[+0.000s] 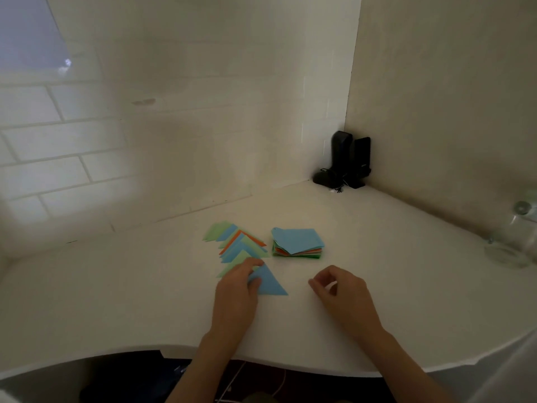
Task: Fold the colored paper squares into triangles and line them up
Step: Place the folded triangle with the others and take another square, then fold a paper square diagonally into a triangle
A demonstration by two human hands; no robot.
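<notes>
No legible text anywhere.

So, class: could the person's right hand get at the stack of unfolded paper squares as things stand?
Probably yes. The right hand holds nothing, and only bare table lies between it and the stack.
</notes>
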